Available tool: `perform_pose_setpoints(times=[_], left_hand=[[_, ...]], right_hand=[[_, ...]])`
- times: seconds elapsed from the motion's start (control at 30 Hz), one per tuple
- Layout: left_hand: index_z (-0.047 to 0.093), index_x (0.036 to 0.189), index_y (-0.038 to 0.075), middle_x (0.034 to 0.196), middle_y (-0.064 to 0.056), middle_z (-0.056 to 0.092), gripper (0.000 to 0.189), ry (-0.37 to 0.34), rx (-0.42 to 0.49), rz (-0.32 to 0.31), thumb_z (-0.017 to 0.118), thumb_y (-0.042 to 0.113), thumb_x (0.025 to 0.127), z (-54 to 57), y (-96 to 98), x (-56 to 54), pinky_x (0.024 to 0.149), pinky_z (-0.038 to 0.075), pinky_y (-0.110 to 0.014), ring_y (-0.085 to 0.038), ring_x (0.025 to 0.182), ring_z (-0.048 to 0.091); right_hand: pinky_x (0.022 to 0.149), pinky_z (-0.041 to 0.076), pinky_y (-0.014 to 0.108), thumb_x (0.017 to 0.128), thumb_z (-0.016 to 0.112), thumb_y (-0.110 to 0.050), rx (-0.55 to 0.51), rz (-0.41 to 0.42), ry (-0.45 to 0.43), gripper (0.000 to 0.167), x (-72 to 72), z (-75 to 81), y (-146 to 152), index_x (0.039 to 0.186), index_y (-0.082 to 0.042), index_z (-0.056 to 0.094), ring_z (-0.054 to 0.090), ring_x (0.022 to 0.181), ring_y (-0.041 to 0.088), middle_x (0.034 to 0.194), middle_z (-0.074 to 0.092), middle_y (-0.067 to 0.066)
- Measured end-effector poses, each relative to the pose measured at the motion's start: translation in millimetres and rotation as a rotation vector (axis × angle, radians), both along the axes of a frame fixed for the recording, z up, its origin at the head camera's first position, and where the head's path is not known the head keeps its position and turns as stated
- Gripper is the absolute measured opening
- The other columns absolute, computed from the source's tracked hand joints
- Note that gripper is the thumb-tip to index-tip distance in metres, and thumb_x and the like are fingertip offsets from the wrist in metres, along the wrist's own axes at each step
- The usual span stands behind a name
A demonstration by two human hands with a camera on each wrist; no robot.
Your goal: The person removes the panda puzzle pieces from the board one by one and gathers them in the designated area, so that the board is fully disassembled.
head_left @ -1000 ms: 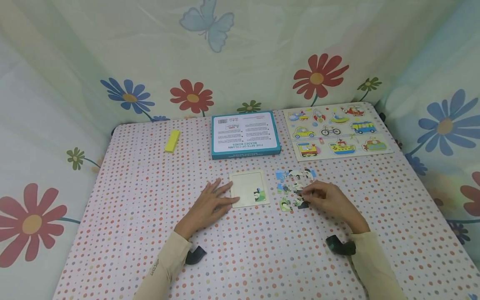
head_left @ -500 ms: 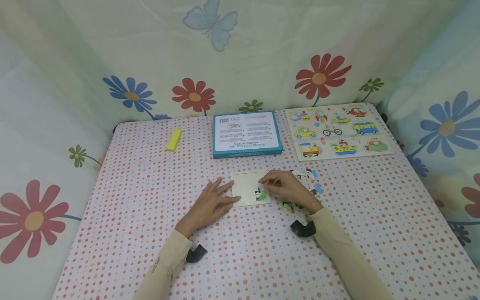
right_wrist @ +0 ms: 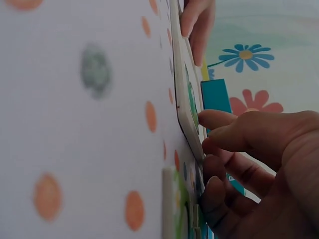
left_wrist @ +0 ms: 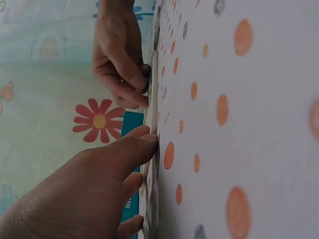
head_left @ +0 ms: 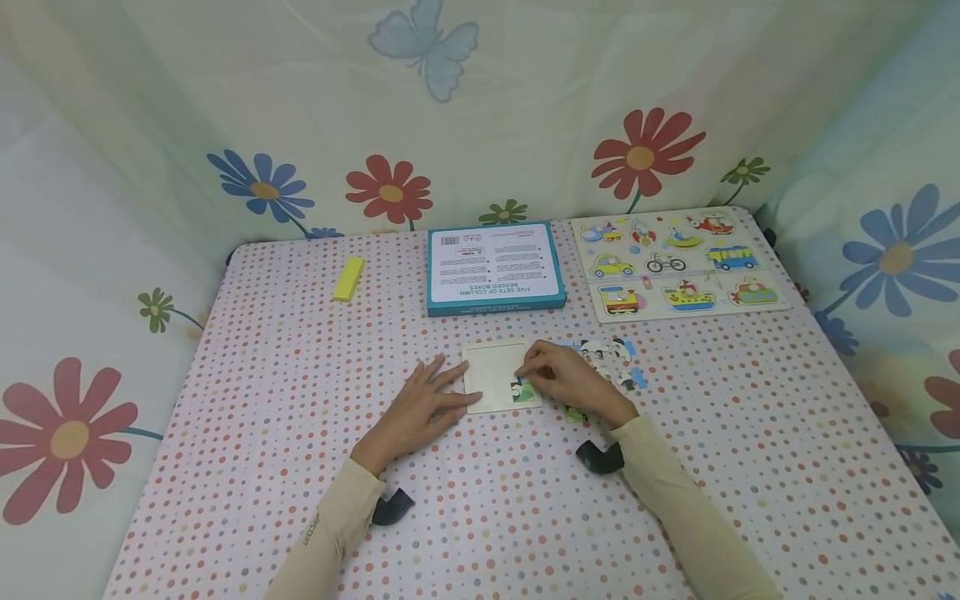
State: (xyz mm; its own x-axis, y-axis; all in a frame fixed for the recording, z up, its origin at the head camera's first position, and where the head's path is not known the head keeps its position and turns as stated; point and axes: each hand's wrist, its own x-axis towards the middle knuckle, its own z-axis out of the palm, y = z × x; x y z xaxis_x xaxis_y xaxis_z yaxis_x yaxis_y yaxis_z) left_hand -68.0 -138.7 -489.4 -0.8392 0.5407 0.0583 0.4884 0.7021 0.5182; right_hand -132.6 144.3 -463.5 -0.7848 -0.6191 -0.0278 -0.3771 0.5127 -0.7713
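Note:
A square wooden puzzle tray [head_left: 491, 379] lies flat on the table with one panda puzzle piece [head_left: 522, 392] set in its lower right corner. My left hand [head_left: 416, 412] rests at the tray's left side, fingers spread, with thumb and fingertips on its edge. Over the right part of the tray, my right hand [head_left: 573, 379] pinches a small puzzle piece just above the corner piece, the held piece mostly hidden by the fingers. In the right wrist view, the right fingertips [right_wrist: 207, 119] are right at the tray's surface. More panda pieces [head_left: 618, 350] lie partly hidden under the right hand.
A teal-edged box [head_left: 495, 267] lies behind the tray. Back right is a vehicle puzzle board [head_left: 678, 267], and a yellow block [head_left: 348, 279] lies back left. Flowered curtains surround the dotted table [head_left: 480, 508].
My right hand has moved left from the panda pieces to the tray's right part, then settled slightly lower at the corner piece. My left hand has stayed on the tray's left edge.

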Motion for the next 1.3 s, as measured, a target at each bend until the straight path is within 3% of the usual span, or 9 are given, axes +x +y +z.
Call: perform_pose_setpoints(times=[0.37, 0.53, 0.97, 1.3], left_hand=[[0.059, 0.131, 0.037, 0.155, 0.004, 0.031, 0.033, -0.008, -0.006, 0.009, 0.052, 0.036, 0.099, 1.5, 0.8, 0.9, 0.118, 0.003, -0.051, -0.029, 0.147, 0.01], [0.059, 0.131, 0.037, 0.155, 0.005, 0.03, 0.033, -0.009, -0.01, 0.01, 0.052, 0.037, 0.099, 2.0, 1.1, 1.2, 0.118, 0.003, -0.05, -0.028, 0.148, 0.01], [0.059, 0.131, 0.036, 0.155, 0.004, 0.03, 0.033, -0.009, -0.002, 0.004, 0.053, 0.036, 0.099, 2.1, 0.3, 0.9, 0.118, 0.003, -0.051, -0.029, 0.147, 0.01], [0.06, 0.13, 0.035, 0.155, 0.004, 0.031, 0.032, -0.001, 0.018, -0.001, 0.054, 0.034, 0.099, 0.8, -0.4, 0.7, 0.118, 0.003, -0.051, -0.029, 0.147, 0.011]], right_hand=[[0.074, 0.046, 0.028, 0.093, 0.052, 0.004, -0.029, 0.005, -0.047, 0.026, -1.0, -0.1, 1.1, 0.099, -0.007, 0.074, 0.052, 0.087, 0.016, 0.104, 0.059, 0.002], [0.069, 0.046, 0.025, 0.093, 0.05, 0.005, -0.007, -0.014, -0.008, 0.028, 0.7, 0.3, -0.2, 0.107, -0.003, 0.072, 0.052, 0.085, 0.015, 0.106, 0.059, 0.005], [0.074, 0.045, 0.028, 0.092, 0.045, 0.008, -0.02, -0.014, 0.004, 0.032, 0.2, 0.5, 0.3, 0.098, -0.005, 0.074, 0.054, 0.091, 0.017, 0.104, 0.059, 0.004], [0.068, 0.048, 0.028, 0.093, 0.055, -0.001, -0.049, -0.009, -0.128, 0.024, 0.0, 3.1, 4.0, 0.107, -0.011, 0.072, 0.054, 0.078, 0.015, 0.102, 0.068, 0.002]])
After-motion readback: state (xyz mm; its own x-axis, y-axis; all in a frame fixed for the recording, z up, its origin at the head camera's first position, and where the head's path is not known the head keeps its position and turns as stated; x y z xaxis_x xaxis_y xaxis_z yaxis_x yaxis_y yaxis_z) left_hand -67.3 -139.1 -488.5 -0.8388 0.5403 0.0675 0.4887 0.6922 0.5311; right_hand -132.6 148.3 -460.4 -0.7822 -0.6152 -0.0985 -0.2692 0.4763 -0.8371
